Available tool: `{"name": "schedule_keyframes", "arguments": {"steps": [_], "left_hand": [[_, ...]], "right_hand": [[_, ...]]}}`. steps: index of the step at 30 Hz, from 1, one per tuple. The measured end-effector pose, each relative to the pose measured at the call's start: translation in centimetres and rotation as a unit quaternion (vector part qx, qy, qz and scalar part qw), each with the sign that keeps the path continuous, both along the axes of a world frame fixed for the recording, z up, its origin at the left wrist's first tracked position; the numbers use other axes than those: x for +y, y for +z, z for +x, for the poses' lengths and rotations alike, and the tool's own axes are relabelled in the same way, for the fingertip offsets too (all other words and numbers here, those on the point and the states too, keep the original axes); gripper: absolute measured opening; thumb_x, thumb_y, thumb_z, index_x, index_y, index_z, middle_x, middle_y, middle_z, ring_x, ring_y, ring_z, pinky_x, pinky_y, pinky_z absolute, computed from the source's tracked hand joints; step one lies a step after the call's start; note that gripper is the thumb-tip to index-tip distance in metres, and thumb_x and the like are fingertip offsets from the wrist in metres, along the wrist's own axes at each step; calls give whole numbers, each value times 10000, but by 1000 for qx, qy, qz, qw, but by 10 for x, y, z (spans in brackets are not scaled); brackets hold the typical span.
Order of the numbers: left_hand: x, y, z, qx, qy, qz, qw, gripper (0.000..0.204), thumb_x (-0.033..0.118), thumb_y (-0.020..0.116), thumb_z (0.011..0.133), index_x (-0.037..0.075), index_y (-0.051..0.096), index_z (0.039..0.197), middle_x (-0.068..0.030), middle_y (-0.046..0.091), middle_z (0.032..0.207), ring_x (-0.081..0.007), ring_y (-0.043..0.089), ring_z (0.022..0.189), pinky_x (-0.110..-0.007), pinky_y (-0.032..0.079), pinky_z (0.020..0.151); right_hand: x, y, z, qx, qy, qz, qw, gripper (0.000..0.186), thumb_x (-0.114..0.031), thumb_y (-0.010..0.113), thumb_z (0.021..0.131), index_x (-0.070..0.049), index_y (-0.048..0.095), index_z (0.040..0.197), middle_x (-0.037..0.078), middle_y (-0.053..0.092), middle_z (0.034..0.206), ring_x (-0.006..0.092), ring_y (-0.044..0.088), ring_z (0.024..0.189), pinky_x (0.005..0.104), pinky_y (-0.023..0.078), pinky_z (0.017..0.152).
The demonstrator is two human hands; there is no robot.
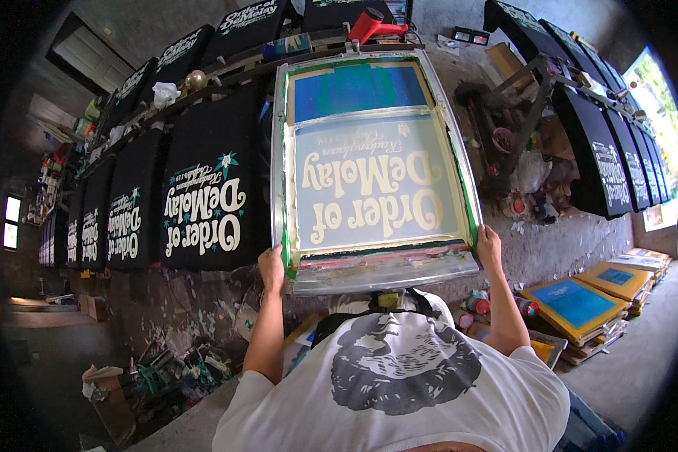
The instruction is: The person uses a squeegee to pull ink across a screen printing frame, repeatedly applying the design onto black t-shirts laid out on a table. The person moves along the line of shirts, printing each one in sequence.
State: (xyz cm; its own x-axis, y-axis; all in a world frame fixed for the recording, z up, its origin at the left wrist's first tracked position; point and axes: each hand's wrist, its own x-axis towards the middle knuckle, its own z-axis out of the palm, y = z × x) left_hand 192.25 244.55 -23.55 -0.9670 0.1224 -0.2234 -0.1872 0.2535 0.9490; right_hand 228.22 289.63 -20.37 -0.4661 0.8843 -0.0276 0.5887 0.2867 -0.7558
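Note:
A silk-screen printing frame (pixel 371 184) spans the space between my hands, with a metal border, green tape along its edges and a pale mesh that carries lettering upside down from here. At the near left corner my left hand (pixel 273 270) is closed round the metal border. My right hand (pixel 489 247) grips the near right corner. Blue and green cover the far end of the mesh. Directly left of the frame lies a black shirt (pixel 206 181) printed with white lettering and green leaf shapes. What lies under the frame is mostly hidden.
A red heat gun (pixel 374 27) rests beyond the frame's far edge. More printed black shirts (pixel 591 151) hang over boards at right, others at left. Yellow-framed screens (pixel 572 307) are stacked on the floor at right. Rags and scraps (pixel 177 369) litter the floor at lower left.

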Motion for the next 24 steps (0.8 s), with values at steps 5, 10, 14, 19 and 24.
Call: {"name": "schedule_keyframes", "arguments": {"steps": [5,10,14,19,24], "left_hand": [[2,-1,3,17,27,-33,999,412,286,633,948,-116,685,875,-134,679,727,-184,577,684,-396,445,670],[8,23,7,-2,15,-84,996,402,270,629,955,-115,685,854,-107,680,718,-174,572,681,-385,441,662],[5,32,9,-23,49,-58,997,411,276,625,959,-118,692,862,-105,687,729,-173,580,690,-379,449,671],[14,67,29,-13,65,-91,994,443,307,634,1006,-127,694,935,-102,698,822,-146,555,752,-373,470,716],[4,53,46,58,53,-88,993,421,290,634,1008,-117,706,931,-78,697,799,-142,551,741,-363,467,707]], "right_hand": [[0,9,-4,-15,0,-13,1000,390,-312,465,1057,14,672,1109,298,682,952,463,681,943,475,511,807],[-3,12,1,8,-11,-28,1000,399,-322,460,1063,18,666,1095,287,679,903,414,699,890,445,510,784],[0,20,-2,-20,0,-25,999,399,-327,474,1063,20,665,1107,283,681,904,359,706,862,425,514,784],[-2,24,8,57,1,-47,997,394,-323,488,1064,24,668,1112,240,667,832,239,662,787,396,510,762],[-8,40,37,68,-14,-63,996,366,-292,499,1074,16,674,1168,170,689,832,133,597,789,350,507,748]]}}
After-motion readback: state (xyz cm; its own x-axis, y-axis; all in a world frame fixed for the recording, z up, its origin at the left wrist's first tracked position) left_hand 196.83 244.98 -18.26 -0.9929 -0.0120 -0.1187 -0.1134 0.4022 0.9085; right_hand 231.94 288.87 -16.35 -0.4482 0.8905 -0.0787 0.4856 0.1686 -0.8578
